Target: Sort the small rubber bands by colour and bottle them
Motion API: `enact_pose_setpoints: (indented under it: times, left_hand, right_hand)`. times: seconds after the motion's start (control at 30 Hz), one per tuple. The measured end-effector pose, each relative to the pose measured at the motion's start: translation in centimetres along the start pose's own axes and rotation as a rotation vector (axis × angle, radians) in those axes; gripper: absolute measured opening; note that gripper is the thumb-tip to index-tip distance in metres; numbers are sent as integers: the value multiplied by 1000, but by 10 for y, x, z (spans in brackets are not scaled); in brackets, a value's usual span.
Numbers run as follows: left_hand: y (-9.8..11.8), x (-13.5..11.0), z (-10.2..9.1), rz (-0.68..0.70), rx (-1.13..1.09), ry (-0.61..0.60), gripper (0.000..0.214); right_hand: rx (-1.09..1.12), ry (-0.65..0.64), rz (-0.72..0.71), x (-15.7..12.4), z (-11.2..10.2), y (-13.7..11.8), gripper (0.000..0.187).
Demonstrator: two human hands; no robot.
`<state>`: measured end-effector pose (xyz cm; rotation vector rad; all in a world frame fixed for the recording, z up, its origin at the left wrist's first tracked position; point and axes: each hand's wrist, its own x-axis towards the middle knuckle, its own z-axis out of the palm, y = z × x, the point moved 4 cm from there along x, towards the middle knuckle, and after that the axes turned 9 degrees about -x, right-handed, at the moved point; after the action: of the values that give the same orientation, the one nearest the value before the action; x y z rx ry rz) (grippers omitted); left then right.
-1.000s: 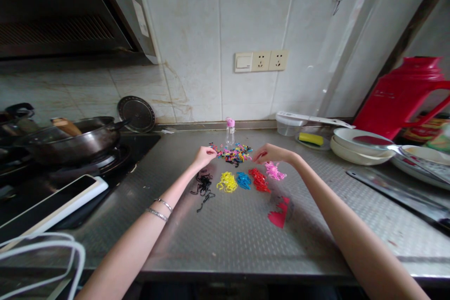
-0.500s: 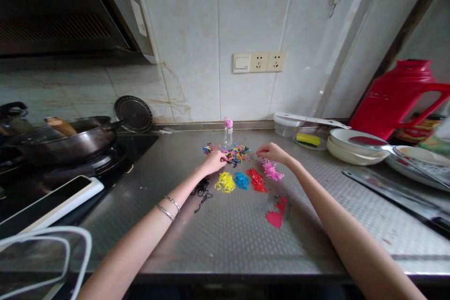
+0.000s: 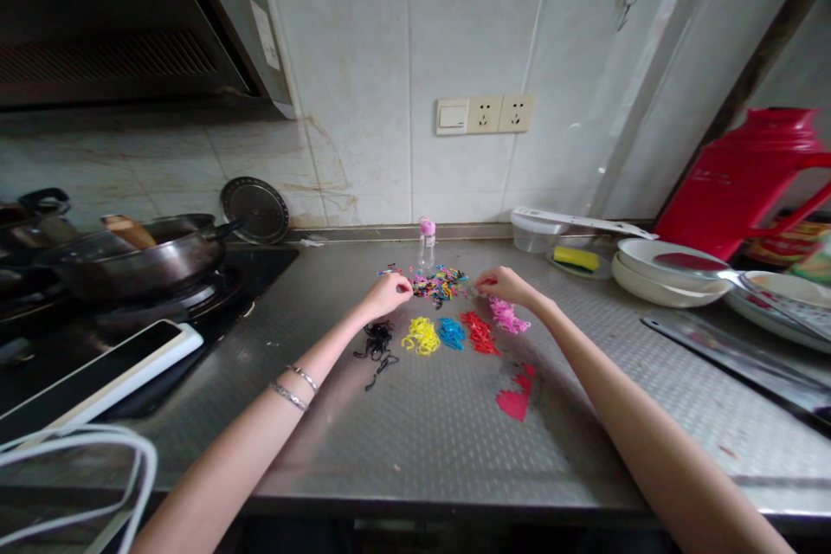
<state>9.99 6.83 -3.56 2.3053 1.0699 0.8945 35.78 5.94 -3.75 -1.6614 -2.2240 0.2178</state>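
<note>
A mixed heap of small colourful rubber bands (image 3: 440, 284) lies on the metal counter. At its left edge is my left hand (image 3: 388, 294), thumb and finger pinched; anything between them is too small to make out. My right hand (image 3: 499, 284) is closed in a pinch to the right of the heap, just above the pink rubber bands (image 3: 509, 316), its fingertips' contents unclear. Nearer to me, sorted piles form a row: black rubber bands (image 3: 377, 341) below my left wrist, then yellow (image 3: 421, 335), blue (image 3: 452, 333) and red rubber bands (image 3: 480, 332).
Behind the heap stands a small clear bottle (image 3: 427, 249) with a pink cap. A torn red scrap (image 3: 518, 398) lies in front. To the left are a pan (image 3: 149, 255) and a white-edged device (image 3: 123, 376); to the right, bowls (image 3: 668, 281), a cleaver (image 3: 727, 355) and a red thermos (image 3: 733, 182).
My left hand has drawn back a little leftward from the mixed heap, its fingers still pinched. My right hand has barely moved. The view has shifted slightly.
</note>
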Motion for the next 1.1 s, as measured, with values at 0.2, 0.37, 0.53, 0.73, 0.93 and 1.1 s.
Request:
enact_pose_setpoints:
  times: [0.2,0.37,0.53,0.73,0.93,1.1]
  left_hand:
    - [2,-27,-38,-45,38,-65,17]
    - [0,-40,-51,-150,59,-284,17]
    - [-4,-43,-54,-212,6,-413,21]
    - [-13,-40,-77,-207,-48,-256,23]
    - [-21,-40,-89,-236,-78,-132,23]
    - [-24,-40,-88,-232,-79,-117,22]
  right_hand:
    - [-5,27,-119,4,12,-17,23]
    - [-1,43,-217,7,23,-46,22]
    - [-57,-8,-303,1,28,-73,21]
    - [-194,15,-300,-3,32,-80,23]
    - [-159,25,-279,-2,36,-80,18]
    - [-110,11,-303,1,39,-81,15]
